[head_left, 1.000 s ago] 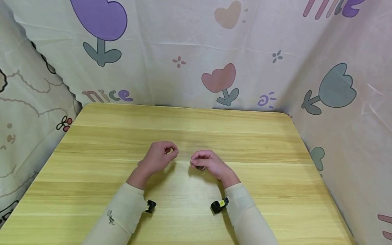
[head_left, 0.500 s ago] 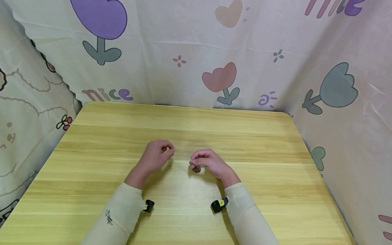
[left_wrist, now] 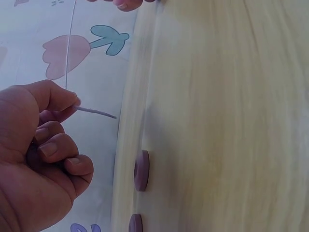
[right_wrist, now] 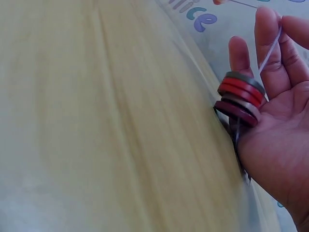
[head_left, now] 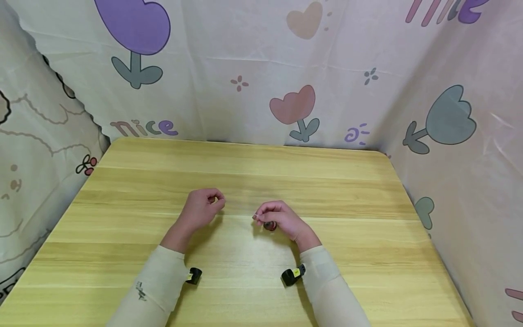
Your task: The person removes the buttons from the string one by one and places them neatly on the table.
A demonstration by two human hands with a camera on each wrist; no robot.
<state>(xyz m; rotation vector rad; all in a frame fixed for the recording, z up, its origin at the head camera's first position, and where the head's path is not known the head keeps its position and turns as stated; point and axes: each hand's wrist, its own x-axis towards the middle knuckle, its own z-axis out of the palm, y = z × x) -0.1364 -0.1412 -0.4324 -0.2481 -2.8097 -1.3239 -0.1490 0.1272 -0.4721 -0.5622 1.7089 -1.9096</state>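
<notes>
My left hand (head_left: pixel 199 208) pinches a thin pale string (left_wrist: pixel 69 43) between thumb and forefinger. A short, thicker grey end (left_wrist: pixel 96 112) of it sticks out past the fingertips. The string runs taut toward my right hand (head_left: pixel 283 219), which pinches it (right_wrist: pixel 271 50) with thumb and fingers. Several flat round beads (right_wrist: pixel 241 92), red, grey and dark maroon, hang bunched on the string against the right palm. In the head view these beads (head_left: pixel 269 225) show below the right fingers. Two purplish round pieces (left_wrist: pixel 141 170) show by the table below the left hand; the head view hides them.
A light wooden table (head_left: pixel 245 290) lies under both hands. Patterned cloth (head_left: pixel 212 100) hangs behind it and along both sides. A small black camera sits on each wrist, the left one (head_left: pixel 194 275) and the right one (head_left: pixel 290 276).
My left hand has drawn away to the left, widening the gap between the hands. The right hand stays nearly in place, while the beads below it have swung and show more than a second ago.
</notes>
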